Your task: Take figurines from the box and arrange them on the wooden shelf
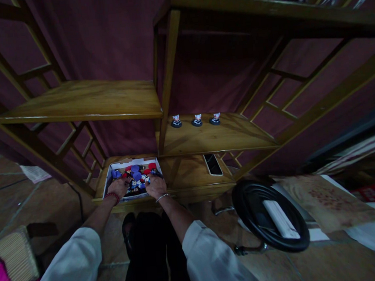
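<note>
A white open-topped box sits on the bottom shelf at the left, filled with several small figurines in blue, red, white and black. My left hand, with a red bead bracelet at the wrist, reaches over the box's left side among the figurines. Over the right side is my right hand, wearing a thin bangle, its fingers down among the pieces. The fingertips of both hands are partly hidden in the clutter, and I cannot make out whether either holds a piece.
Three small figurines on dark bases stand in a row on the middle shelf. Below them lies a phone. A black round stool bearing a white box stands at right. A woven seat is at left.
</note>
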`<state>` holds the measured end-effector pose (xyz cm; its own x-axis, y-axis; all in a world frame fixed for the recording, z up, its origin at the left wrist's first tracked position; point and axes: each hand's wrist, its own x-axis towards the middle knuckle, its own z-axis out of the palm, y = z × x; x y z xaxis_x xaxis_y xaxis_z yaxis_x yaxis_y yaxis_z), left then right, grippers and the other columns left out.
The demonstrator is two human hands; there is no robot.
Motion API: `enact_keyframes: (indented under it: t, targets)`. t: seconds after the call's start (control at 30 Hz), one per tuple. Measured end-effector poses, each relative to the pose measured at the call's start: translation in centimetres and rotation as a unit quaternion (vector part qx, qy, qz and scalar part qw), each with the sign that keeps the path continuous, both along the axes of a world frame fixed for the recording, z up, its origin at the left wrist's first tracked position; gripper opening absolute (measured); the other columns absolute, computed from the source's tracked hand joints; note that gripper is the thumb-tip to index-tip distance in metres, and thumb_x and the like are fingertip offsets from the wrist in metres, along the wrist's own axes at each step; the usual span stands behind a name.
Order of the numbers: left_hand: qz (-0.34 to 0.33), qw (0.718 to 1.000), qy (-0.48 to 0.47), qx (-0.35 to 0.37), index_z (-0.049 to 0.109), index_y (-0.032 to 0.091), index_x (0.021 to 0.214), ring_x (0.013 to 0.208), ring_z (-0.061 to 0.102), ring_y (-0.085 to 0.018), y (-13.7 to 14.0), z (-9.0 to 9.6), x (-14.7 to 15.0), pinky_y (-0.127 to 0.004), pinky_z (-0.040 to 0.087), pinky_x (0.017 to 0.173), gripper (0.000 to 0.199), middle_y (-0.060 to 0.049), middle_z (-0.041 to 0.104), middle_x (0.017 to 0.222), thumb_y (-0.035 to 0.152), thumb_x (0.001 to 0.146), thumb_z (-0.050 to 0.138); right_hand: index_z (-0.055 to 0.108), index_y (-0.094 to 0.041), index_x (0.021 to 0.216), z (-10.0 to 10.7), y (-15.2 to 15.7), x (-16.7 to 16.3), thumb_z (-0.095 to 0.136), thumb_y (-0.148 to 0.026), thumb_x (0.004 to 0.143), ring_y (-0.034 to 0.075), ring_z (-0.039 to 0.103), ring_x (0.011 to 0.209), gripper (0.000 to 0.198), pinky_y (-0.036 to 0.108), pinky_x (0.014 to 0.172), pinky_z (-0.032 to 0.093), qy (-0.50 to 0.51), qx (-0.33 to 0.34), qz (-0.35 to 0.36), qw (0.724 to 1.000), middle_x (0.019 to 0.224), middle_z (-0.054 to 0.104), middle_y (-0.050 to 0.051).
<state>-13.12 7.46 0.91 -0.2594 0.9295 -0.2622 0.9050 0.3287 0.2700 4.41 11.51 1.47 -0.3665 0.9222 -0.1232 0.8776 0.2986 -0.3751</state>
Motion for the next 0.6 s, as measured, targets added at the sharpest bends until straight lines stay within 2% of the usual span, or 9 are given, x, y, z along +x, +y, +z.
enact_keyframes:
  t: [0.17, 0.4, 0.6]
  targets:
    - [0.061, 0.996, -0.049, 0.053, 0.063, 0.023, 0.092, 0.072, 0.062, -0.013, 0.0, -0.1, -0.4, -0.022, 0.044, 0.070, 0.025, -0.004, 0.060, 0.100, 0.028, 0.080, 0.042, 0.054, -0.021, 0.113, 0.3, 0.0, 0.0, 0.044, -0.032, 0.080, 0.019, 0.060, 0.093, 0.036, 0.028, 0.079, 0.044, -0.003, -0.005, 0.002, 1.000, 0.103, 0.065, 0.008]
    - [0.137, 0.974, -0.141, 0.112, 0.062, 0.021, 0.088, 0.076, 0.062, -0.013, 0.4, -1.1, -1.1, -0.020, 0.046, 0.067, 0.017, -0.001, 0.064, 0.088, 0.020, 0.074, 0.052, 0.053, -0.021, 0.112, 0.3, -0.1, 0.1, 0.043, -0.034, 0.081, 0.019, 0.060, 0.092, 0.035, 0.028, 0.077, 0.044, -0.004, -0.004, -0.003, 1.000, 0.101, 0.065, 0.007]
    - [0.167, 0.946, -0.231, 0.154, 0.061, 0.019, 0.083, 0.065, 0.063, -0.012, 0.4, -1.1, -0.7, -0.022, 0.050, 0.063, 0.013, 0.001, 0.065, 0.075, 0.016, 0.072, 0.054, 0.054, -0.022, 0.112, 0.2, -0.1, 0.1, 0.044, -0.034, 0.080, 0.019, 0.060, 0.091, 0.036, 0.028, 0.076, 0.044, -0.001, 0.004, 0.001, 1.000, 0.101, 0.065, 0.007]
